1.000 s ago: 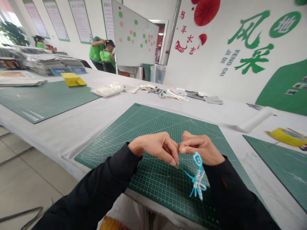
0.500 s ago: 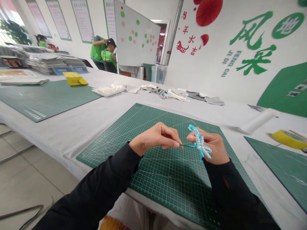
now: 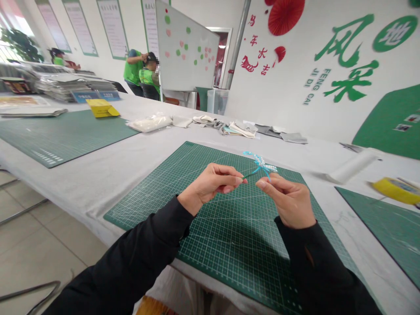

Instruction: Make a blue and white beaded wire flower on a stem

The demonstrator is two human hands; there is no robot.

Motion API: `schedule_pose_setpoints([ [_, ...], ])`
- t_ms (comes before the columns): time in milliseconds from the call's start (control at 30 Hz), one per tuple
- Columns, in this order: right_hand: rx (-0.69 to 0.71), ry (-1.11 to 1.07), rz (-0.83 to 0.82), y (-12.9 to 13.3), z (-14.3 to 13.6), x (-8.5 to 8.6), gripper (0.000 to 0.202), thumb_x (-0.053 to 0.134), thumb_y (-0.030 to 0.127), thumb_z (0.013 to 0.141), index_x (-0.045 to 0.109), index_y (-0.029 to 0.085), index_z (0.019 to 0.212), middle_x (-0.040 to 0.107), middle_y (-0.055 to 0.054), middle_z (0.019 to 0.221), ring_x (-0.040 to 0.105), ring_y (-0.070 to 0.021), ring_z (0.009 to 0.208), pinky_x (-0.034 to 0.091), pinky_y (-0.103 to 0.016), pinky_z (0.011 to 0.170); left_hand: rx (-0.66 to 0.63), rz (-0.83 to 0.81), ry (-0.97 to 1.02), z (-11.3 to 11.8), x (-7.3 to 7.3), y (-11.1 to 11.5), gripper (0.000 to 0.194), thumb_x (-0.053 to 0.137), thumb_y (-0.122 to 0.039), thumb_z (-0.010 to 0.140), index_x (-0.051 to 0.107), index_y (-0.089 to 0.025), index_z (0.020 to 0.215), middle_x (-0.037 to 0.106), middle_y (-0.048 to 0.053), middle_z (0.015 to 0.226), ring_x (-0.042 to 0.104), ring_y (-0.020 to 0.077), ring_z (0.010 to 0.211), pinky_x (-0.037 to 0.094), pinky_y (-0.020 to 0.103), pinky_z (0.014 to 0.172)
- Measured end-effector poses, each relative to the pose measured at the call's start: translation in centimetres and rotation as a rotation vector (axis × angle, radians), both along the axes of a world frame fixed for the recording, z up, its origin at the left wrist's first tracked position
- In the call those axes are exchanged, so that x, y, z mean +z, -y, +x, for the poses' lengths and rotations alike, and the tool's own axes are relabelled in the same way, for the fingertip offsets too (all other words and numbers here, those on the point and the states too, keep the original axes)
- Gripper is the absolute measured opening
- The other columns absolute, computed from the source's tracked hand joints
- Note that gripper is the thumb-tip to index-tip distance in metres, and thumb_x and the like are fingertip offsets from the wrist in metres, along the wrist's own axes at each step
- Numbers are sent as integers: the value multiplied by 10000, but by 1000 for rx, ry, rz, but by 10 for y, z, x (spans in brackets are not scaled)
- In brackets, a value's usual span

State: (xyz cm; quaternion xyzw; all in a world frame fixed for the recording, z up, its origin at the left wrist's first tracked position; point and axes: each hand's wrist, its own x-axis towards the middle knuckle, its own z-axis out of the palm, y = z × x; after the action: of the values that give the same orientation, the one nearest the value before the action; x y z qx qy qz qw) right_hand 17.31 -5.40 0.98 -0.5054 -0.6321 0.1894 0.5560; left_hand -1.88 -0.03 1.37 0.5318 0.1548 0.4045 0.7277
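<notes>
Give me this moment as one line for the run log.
left hand: pinching green stem | right hand: near blue beaded ornament, contact unclear | beneath: green cutting mat

Two black-sleeved forearms (image 3: 138,253) extend from below, angled toward each other. The left hand (image 3: 211,183) is closed in a pinch; the right hand (image 3: 292,199), just beside it, points its thumb (image 3: 268,189) leftward, fingers (image 3: 285,183) bent.

I am wearing black sleeves (image 3: 131,258). I am handling a light-blue ornament (image 3: 260,163) patterned with rows of pearly white beads (image 3: 269,167), on a dark green stem (image 3: 248,176). My dark green cutting mat (image 3: 226,249) is displaying a white grid.
</notes>
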Motion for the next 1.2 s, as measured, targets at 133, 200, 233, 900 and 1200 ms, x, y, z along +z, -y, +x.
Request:
schedule_pose_setpoints([
  [133, -11, 62, 37, 4, -3, 2, 115, 703, 329, 774, 744, 245, 706, 363, 45, 545, 347, -101, 561, 291, -290, 549, 26, -53, 2, 0, 0, 0, 74, 746, -151, 666, 694, -102, 682, 543, -37, 505, 403, 18, 432, 335, 210, 487],
  [200, -18, 102, 52, 6, -4, 3, 126, 697, 328, 782, 741, 240, 703, 376, 42, 551, 353, -102, 563, 297, -291, 552, 39, -62, 1, 0, -1, 0, 75, 744, -148, 667, 695, -99, 697, 538, -40, 498, 409, 20, 431, 334, 210, 484],
  [233, -20, 124, 61, 7, -5, 4, 131, 693, 327, 786, 740, 238, 702, 379, 41, 552, 355, -102, 563, 299, -292, 552, 45, -67, 3, 1, -1, -1, 77, 744, -147, 665, 696, -98, 699, 538, -40, 498, 412, 20, 429, 326, 208, 477],
  [900, -147, 116, 22, 2, -9, -5, 194, 694, 361, 748, 737, 194, 659, 445, 28, 492, 403, -124, 557, 339, -290, 544, -136, -42, -25, 5, -3, 7, 117, 771, -194, 630, 704, -100, 649, 648, 50, 673, 395, 17, 411, 205, 200, 400],
  [1200, -122, 239, 55, 6, -14, -3, 205, 665, 368, 775, 744, 195, 699, 563, 12, 554, 439, -119, 529, 350, -284, 516, -227, -24, -76, 6, -6, 7, 85, 749, -188, 661, 736, -111, 695, 637, 47, 637, 395, 22, 405, 218, 202, 407],
])
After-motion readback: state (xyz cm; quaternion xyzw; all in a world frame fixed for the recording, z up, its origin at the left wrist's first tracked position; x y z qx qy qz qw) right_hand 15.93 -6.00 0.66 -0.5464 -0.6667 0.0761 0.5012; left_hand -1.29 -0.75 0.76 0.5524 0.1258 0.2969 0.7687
